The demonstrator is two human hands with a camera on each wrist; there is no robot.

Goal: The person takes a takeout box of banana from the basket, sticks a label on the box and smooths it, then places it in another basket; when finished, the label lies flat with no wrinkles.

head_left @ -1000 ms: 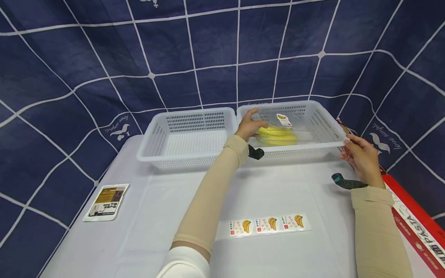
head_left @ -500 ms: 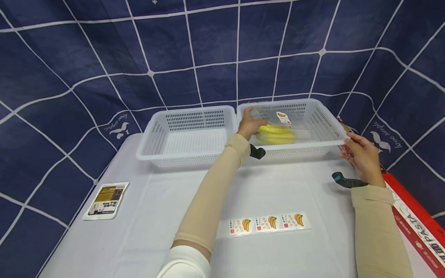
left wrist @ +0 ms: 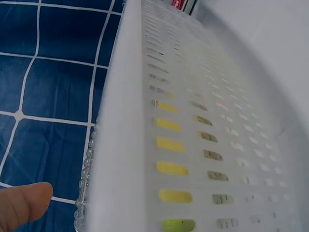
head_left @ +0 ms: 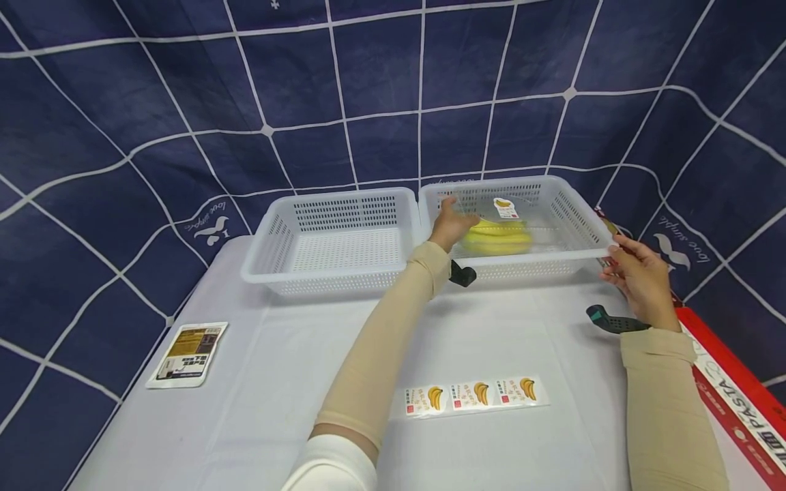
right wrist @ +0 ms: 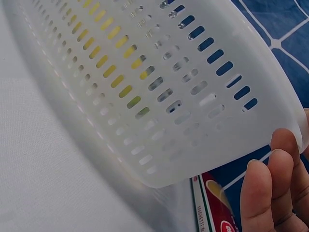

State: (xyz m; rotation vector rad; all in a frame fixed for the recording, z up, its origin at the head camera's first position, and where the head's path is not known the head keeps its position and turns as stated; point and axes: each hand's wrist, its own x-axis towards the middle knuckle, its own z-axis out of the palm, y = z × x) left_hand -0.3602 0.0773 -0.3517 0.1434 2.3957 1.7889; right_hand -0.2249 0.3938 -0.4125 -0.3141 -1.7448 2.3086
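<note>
Yellow bananas [head_left: 497, 239] lie in a clear plastic box [head_left: 540, 235] with a banana sticker [head_left: 506, 208] on its lid. The box is inside the right white basket [head_left: 571, 257]. My left hand [head_left: 450, 225] is at the box's left end, thumb and fingers spread against it. In the left wrist view, only a straight thumb [left wrist: 26, 203] shows, beside the basket wall [left wrist: 120, 145]; the other fingers are hidden. At the right basket's front right corner, my right hand [head_left: 641, 273] grips the rim, as the right wrist view shows its fingers [right wrist: 258, 193] there.
A second white basket [head_left: 319, 278] stands at left, touching the right one. A strip of banana stickers [head_left: 475, 397] lies in front. A white pouch [head_left: 187, 354] is at far left, a red pasta box [head_left: 737, 402] at far right. Blue checked cloth [head_left: 368, 82] hangs behind.
My left hand has moved right, and the clear box with the bananas has shifted slightly right with it. My right hand stays on the basket's rim.
</note>
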